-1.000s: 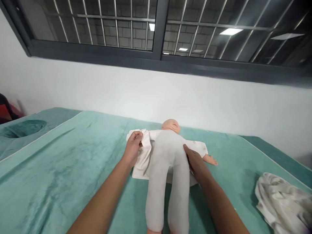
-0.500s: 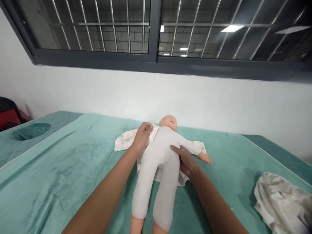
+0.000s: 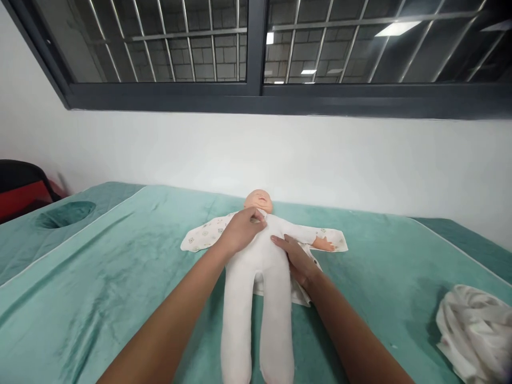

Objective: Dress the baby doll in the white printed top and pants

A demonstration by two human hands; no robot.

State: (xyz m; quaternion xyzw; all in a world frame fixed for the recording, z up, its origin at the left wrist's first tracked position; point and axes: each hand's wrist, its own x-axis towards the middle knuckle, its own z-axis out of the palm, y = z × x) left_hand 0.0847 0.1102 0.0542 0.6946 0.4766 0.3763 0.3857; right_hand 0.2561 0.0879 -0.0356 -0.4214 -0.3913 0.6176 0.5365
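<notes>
Centrally, a white-clad doll (image 3: 262, 256) is being supported face-up on a green-covered bed (image 3: 120, 277), partly over a printed garment (image 3: 206, 234). Its upper chest is being covered by the left hand (image 3: 242, 230), fingers curled, their grip unclear. Its side is being touched by the right hand (image 3: 298, 261), thumb and fingers apart.

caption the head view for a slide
Left hand and right hand at a baby doll lying face-up on teal fabric.

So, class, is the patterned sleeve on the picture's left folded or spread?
Spread: the sleeve lies outstretched on the green cover, its print showing.
</notes>
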